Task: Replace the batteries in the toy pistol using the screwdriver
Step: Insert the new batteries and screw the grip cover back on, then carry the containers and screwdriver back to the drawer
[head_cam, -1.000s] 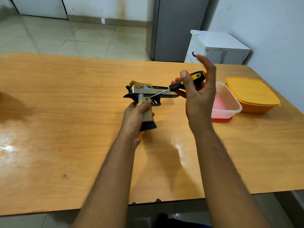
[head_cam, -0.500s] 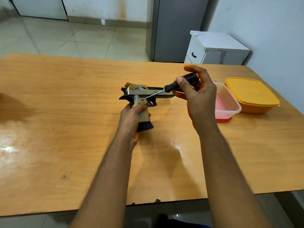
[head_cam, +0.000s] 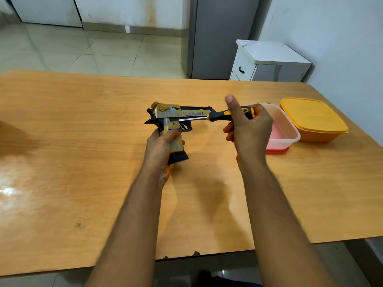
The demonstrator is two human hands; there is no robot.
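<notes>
A gold, grey and black toy pistol [head_cam: 172, 117] stands above the middle of the wooden table [head_cam: 83, 141], barrel pointing right. My left hand [head_cam: 160, 148] grips its handle from the left. My right hand [head_cam: 247, 129] holds the black and yellow handle of a screwdriver [head_cam: 219, 116], thumb raised. The metal shaft lies almost level, with its tip against the pistol's side just above the grip.
A clear plastic tub [head_cam: 285, 129] with a pink inside and red base stands right of my right hand. A closed orange lidded box [head_cam: 313, 119] sits beyond it near the table's right edge. A white cabinet [head_cam: 269, 61] stands behind the table.
The screwdriver has tilted from a slant to nearly level and my right thumb has lifted off the handle. The pistol stays in my left hand at about the same place.
</notes>
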